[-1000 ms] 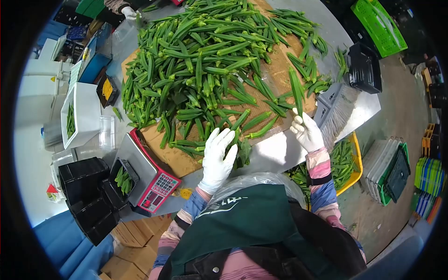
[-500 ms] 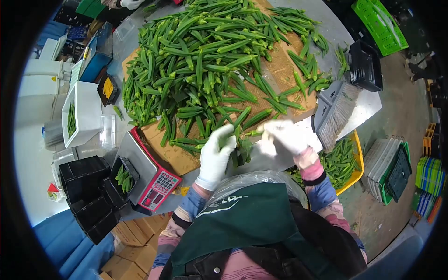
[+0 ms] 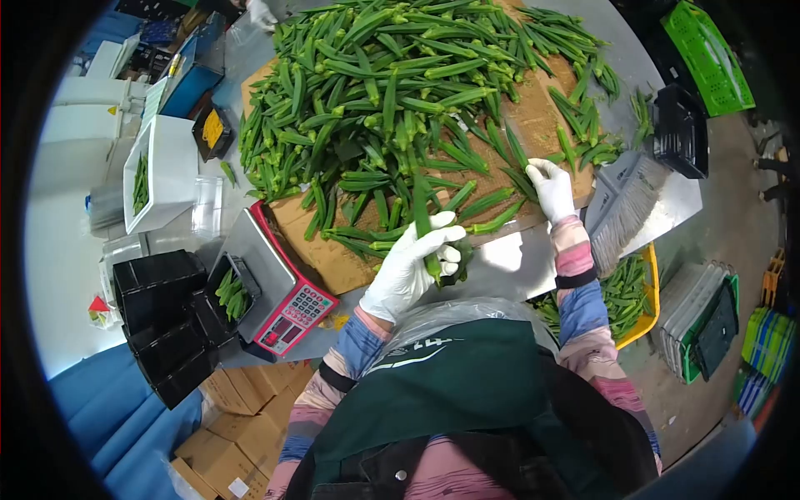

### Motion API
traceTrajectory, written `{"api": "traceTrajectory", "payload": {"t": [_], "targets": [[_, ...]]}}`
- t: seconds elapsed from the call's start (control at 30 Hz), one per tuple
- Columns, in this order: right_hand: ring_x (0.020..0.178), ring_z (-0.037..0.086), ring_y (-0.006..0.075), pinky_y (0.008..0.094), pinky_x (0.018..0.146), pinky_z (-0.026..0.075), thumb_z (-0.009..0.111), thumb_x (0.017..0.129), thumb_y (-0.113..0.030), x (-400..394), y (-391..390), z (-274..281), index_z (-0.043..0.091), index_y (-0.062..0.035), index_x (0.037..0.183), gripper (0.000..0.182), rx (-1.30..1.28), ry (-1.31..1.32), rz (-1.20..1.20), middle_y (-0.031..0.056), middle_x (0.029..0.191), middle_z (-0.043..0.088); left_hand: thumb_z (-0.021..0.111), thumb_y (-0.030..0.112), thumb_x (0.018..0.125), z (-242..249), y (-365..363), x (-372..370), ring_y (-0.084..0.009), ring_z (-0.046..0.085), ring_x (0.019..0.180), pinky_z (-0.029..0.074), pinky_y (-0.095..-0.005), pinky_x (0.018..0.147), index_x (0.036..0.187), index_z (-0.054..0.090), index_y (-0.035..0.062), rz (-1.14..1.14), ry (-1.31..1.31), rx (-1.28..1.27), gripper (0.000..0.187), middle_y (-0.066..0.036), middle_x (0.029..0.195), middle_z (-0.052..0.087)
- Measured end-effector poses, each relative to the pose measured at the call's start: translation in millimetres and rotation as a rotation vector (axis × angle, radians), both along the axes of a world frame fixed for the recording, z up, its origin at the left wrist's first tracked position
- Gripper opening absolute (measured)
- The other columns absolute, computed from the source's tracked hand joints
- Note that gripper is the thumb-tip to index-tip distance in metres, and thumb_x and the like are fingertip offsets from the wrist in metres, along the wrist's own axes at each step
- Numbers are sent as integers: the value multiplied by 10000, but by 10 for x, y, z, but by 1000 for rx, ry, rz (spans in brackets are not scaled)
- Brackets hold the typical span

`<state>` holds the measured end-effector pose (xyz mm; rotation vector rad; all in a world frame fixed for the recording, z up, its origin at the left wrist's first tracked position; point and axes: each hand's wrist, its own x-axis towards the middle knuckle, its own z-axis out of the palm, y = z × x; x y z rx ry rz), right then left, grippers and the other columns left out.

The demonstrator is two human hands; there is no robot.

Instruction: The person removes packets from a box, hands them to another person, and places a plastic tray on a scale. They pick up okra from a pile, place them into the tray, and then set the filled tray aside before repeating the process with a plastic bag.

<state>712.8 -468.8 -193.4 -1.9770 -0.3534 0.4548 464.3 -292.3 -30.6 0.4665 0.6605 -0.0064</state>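
Observation:
A big heap of green okra (image 3: 367, 108) lies on flattened cardboard (image 3: 287, 215) in front of me. My left hand (image 3: 412, 265), in a white glove, is at the near edge of the heap. Its fingers are closed around an okra pod (image 3: 422, 208) that points away from me. Farther right, my white-gloved right hand (image 3: 552, 190) pinches the near end of another okra pod (image 3: 517, 148) over the cardboard. Loose pods lie between the two hands.
Left stand a red-framed scale (image 3: 292, 312) bearing a black tray of okra, black trays (image 3: 158, 279) and a white foam box (image 3: 167, 179). A brush (image 3: 629, 200) lies right, above a yellow crate (image 3: 648, 312) of okra. Another person's gloved hand (image 3: 261, 14) shows far left.
My right hand has moved right and away from me, now pinching a pod. The left hand has come slightly right and holds a pod. The whole view has shifted a little.

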Motion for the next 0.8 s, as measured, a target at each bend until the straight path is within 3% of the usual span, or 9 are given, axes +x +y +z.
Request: {"api": "traceTrajectory", "payload": {"t": [0.07, 0.17, 0.33, 0.43, 0.47, 0.5, 0.63, 0.7, 0.8], "targets": [[698, 575, 119, 287, 618, 472, 636, 965, -165, -97, -135, 294, 682, 8, 1164, 267, 283, 420, -7, 39, 963, 688, 629, 108, 974, -102, 11, -30, -184, 660, 864, 570, -353, 757, 1173, 572, 65, 32, 8, -51, 212, -115, 1095, 666], [746, 524, 101, 266, 668, 445, 534, 1024, -168, -327, -290, 667, 608, 38, 1249, 314, 731, 907, 75, 51, 1024, 645, 644, 120, 969, -165, -9, -36, -189, 669, 886, 576, -352, 762, 1088, 595, 72, 45, 88, -12, 138, -100, 1063, 677], [761, 514, 116, 268, 691, 433, 526, 1029, -180, -645, -396, 766, 595, 33, 1247, 312, 850, 1157, 4, 52, 1013, 633, 667, 119, 955, -106, -54, -27, -183, 675, 894, 582, -334, 755, 1061, 607, 65, 54, 114, 18, 133, -101, 1049, 686], [754, 507, 117, 269, 692, 433, 524, 1026, -171, -762, -457, 852, 606, 28, 1227, 294, 770, 1091, 53, 47, 972, 627, 672, 120, 951, -106, -69, -41, -177, 679, 889, 581, -318, 762, 1061, 613, 46, 64, 128, 21, 145, -108, 1063, 689], [751, 502, 109, 260, 696, 435, 519, 1024, -163, -745, -583, 776, 604, 25, 1223, 287, 669, 975, 221, 43, 927, 618, 672, 120, 951, -114, -69, -55, -179, 679, 893, 580, -319, 765, 1061, 612, 44, 70, 133, 23, 145, -109, 1063, 690], [734, 542, 113, 255, 669, 443, 526, 1010, -150, -786, -751, 840, 650, 17, 1170, 263, 374, 481, 405, 14, 865, 627, 671, 119, 951, -118, -64, -62, -180, 679, 896, 579, -320, 768, 1060, 611, 43, 73, 136, 25, 146, -109, 1064, 690], [754, 634, 116, 267, 695, 506, 654, 934, -173, -634, -1685, 1144, 734, 24, 1042, 238, -113, 618, 454, 34, 804, 694, 661, 120, 958, -80, -42, -132, -184, 680, 894, 575, -320, 768, 1080, 611, 29, 114, 179, 57, 160, -114, 1062, 691], [729, 632, 103, 265, 683, 510, 671, 923, -179, -555, -2114, 1160, 740, 35, 978, 231, -544, 333, 529, 36, 740, 688, 655, 120, 962, -126, -36, -176, -185, 680, 890, 575, -320, 764, 1094, 611, 23, 127, 178, 49, 170, -115, 1058, 691], [704, 621, 94, 267, 674, 506, 686, 911, -185, -501, -2127, 1201, 742, 44, 930, 236, -425, 307, 233, 42, 701, 680, 643, 117, 969, -190, -54, -223, -188, 679, 884, 571, -318, 747, 1110, 609, 15, 153, 196, 35, 177, -112, 1048, 691]]}}
